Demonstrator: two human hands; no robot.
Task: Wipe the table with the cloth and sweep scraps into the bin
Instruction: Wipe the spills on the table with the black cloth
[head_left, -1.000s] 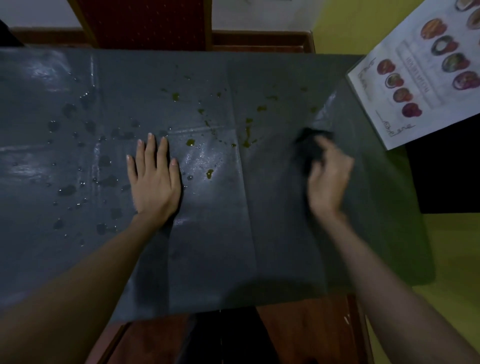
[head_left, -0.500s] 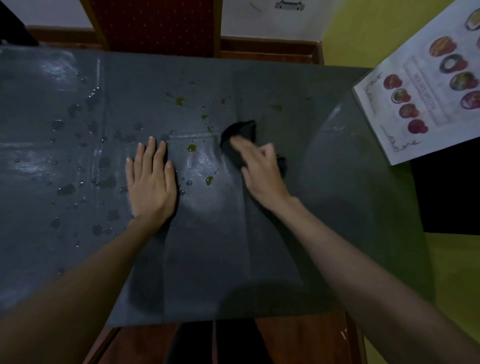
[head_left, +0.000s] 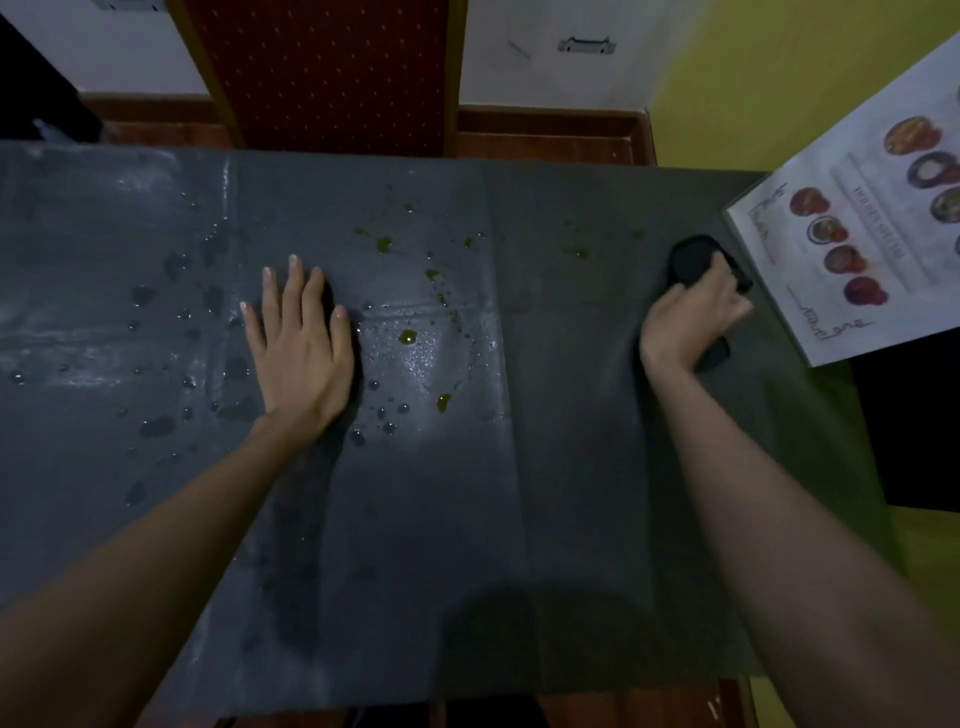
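The desk (head_left: 467, 519) filled most of the view under a dark, creased cover, wet and glossy out to the left of the grip and dull close beside it. Just to the right of the grip a printed menu sheet (head_left: 852, 249) overlapped the desk's far right corner. The left hand (head_left: 298, 348) lay well apart to the left of the grip, fingers spread, palm flat on the cover, holding nothing. The right hand (head_left: 685, 317) formed the grip, its fingers pressed together over a dark cloth (head_left: 691, 257), which bulged out beyond the fingertips and showed again under the heel of the hand. Between the two hands lay small yellow-green spills (head_left: 408, 338) and clear droplets (head_left: 387, 413), all to the left of the grip. No bin was in view.

The cloth looked soft, light and limp, likely damp, so it would bunch and slide rather than keep a shape; a flat palm over its middle, with the fingertips pinning the leading edge, should hold it best. The glossy cover might shift under a stroke, which the flat left hand seemed placed to prevent.
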